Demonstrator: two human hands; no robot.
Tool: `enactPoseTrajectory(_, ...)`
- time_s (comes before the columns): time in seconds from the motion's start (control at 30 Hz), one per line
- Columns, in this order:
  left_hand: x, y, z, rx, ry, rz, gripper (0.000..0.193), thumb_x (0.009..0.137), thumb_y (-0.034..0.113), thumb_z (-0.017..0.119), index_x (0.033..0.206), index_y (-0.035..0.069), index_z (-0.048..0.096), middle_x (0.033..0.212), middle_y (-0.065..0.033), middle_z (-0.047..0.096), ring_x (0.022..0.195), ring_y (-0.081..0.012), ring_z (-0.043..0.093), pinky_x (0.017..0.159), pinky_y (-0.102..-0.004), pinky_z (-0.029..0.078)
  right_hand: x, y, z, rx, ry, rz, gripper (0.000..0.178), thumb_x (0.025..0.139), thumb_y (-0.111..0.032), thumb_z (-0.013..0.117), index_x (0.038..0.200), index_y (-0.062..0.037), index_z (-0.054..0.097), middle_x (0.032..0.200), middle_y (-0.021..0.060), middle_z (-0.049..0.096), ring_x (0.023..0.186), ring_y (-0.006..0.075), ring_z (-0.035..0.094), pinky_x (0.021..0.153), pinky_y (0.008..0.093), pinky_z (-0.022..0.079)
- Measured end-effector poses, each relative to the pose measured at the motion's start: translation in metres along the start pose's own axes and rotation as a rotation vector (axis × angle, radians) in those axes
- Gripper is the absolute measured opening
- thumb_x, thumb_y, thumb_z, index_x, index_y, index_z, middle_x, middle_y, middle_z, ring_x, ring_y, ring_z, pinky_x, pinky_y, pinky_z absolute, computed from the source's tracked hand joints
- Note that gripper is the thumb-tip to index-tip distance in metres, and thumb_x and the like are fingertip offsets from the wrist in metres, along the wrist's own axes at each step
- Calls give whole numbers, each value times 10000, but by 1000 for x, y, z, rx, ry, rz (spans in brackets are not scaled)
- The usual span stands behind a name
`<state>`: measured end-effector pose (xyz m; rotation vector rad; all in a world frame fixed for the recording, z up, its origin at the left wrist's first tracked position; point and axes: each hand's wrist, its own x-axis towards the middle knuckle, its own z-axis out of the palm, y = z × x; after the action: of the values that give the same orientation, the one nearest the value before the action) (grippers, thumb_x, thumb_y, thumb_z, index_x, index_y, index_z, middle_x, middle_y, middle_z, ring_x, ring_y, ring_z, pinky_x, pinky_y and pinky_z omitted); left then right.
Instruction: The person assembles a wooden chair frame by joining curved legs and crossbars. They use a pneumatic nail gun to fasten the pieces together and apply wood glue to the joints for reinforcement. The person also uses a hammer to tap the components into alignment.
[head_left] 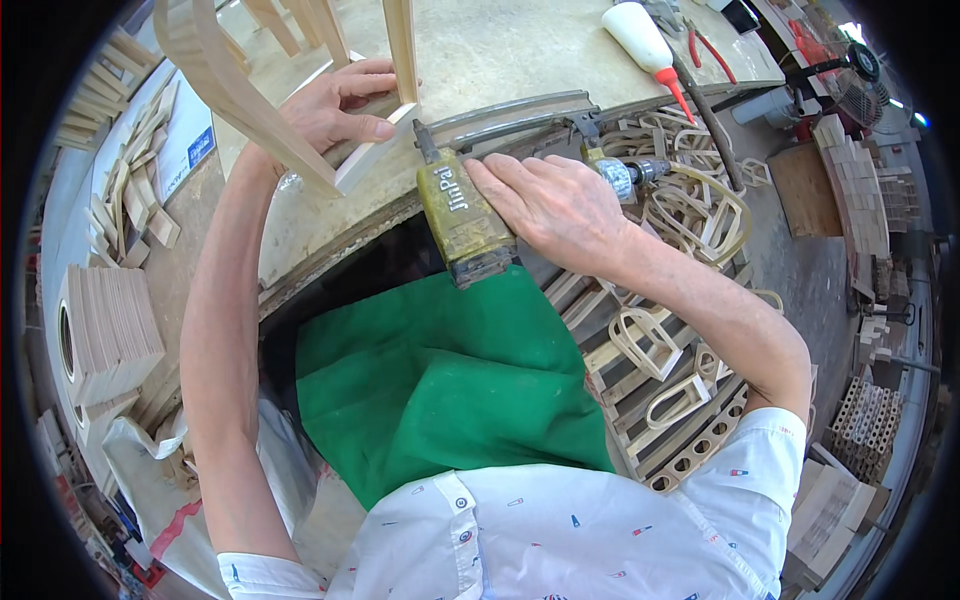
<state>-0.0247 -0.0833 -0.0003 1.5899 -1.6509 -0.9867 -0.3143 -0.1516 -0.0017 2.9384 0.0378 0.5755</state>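
Note:
On the workbench (560, 60) in front of me stands a pale wooden frame (245, 105) with a curved side piece, a slim upright and a short crosspiece (372, 148). My left hand (335, 108) is closed around the frame near the crosspiece, thumb lying along the wood. A yellow, worn nail gun (462, 215) is in my right hand (560, 212), its grip wrapped by the fingers. Its dark nose points away from me, close to the crosspiece's right end; whether it touches I cannot tell. An air hose (735, 205) runs from the gun's metal coupling (630, 176).
A white bottle with a red nozzle (640, 45) and red-handled pliers (712, 58) lie at the far right of the bench. Arched wooden pieces (645, 345) are heaped at right. Panels with holes (115, 320) are stacked at left. Green cloth (450, 390) covers my lap.

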Motion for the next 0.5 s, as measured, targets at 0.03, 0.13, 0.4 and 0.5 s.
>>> enactPoseTrajectory(0.03,0,2,0,4,4,-11,601,728,196,749,1296,77,594,1427,-21,441,1309,-196,421,1114,-330,317,-1,0,1,-20,10,-16,420,761,-133,576,1151,22,579,857,37,565,675,133,592,589,273,486)
enactPoseTrajectory(0.13,0,1,0,11,4,-15,594,729,187,748,1292,75,597,1428,-19,443,1308,-196,424,1114,-329,317,1,0,3,-28,10,-19,421,759,-139,580,1147,24,581,856,36,566,672,135,592,589,270,485)
enactPoseTrajectory(0.4,-2,5,3,-55,1,-23,598,730,173,748,1296,62,590,1433,-22,437,1307,-194,425,1113,-325,320,1,-3,2,-45,-15,-3,414,762,-142,584,1143,21,579,836,31,563,668,131,595,586,267,486)
enactPoseTrajectory(0.5,0,4,1,-43,-8,-16,608,730,169,751,1303,58,582,1436,-25,432,1312,-196,418,1115,-324,316,2,-3,-2,-14,-24,25,388,770,-132,584,1129,16,576,848,45,567,693,152,615,597,282,503)
